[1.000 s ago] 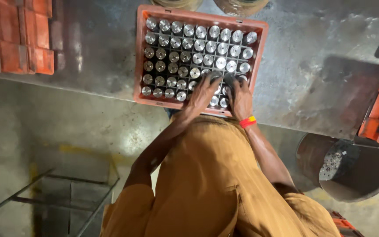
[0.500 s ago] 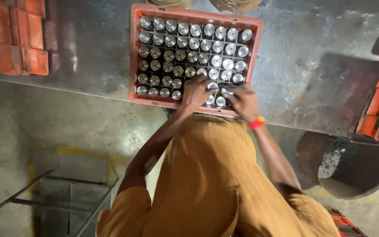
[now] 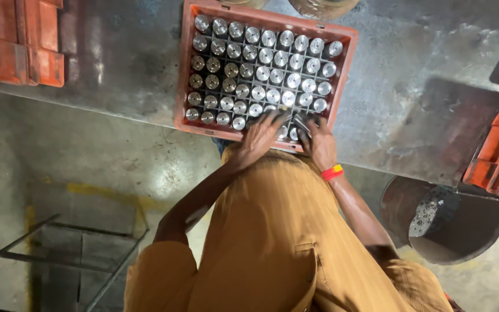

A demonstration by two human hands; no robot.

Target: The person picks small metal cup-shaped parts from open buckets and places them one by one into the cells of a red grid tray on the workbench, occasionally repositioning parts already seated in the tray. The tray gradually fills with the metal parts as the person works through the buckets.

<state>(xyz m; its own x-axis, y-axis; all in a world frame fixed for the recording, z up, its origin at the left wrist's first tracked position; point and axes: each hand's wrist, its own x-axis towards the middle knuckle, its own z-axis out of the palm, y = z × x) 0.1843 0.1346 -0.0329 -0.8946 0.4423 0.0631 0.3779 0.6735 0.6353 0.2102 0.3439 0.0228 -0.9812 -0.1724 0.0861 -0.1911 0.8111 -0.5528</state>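
Currently: Both Hands at Near Edge of Crate

Stacked orange crates (image 3: pixel 27 49) stand at far left on the metal table (image 3: pixel 116 63). The left hand (image 3: pixel 261 136) lies spread, fingers open, over the metal cylinders (image 3: pixel 261 75) in the orange crate (image 3: pixel 181 75). Just beside it, the right hand (image 3: pixel 319 141) pinches one cylinder in the near row. A round bucket (image 3: pixel 443 222) sits at lower right.
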